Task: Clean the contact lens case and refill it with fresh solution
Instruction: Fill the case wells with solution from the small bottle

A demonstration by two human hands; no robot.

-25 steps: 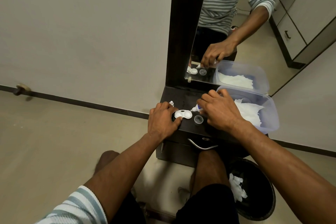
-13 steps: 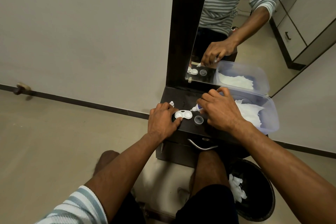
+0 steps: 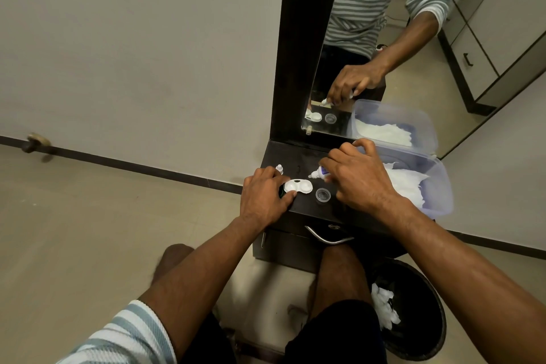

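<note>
1. Case [image 3: 298, 186]: white, two wells, both open, flat on dark stand top [image 3: 295, 156], near the front edge.
2. L hand [image 3: 263, 198]: on case's left end; thumb tip pressed on its near-left rim, other fingers curled together over the far-left side, pinning it down. A green bit shows under the thumb; can't tell what it is.
3. R hand [image 3: 360, 180]: fingers wrapped tight round a small white bottle [image 3: 320, 173], blue on label. Nozzle points left and a bit down, just above and beside case's right well; can't tell if it touches.
4. Clear lid [image 3: 323, 195]: on stand top just right of case, apart from it, by R hand.
5. Small white cap [image 3: 279, 169]: upright behind L hand's fingers.
6. Clear tub [image 3: 437, 195] w/ white tissue [image 3: 407, 186] inside: right of R hand, overhanging stand's right end.
7. Black bin [image 3: 425, 304]: on floor below R forearm, crumpled white tissue inside.
8. Mirror [image 3: 369, 38] behind stand.
</note>
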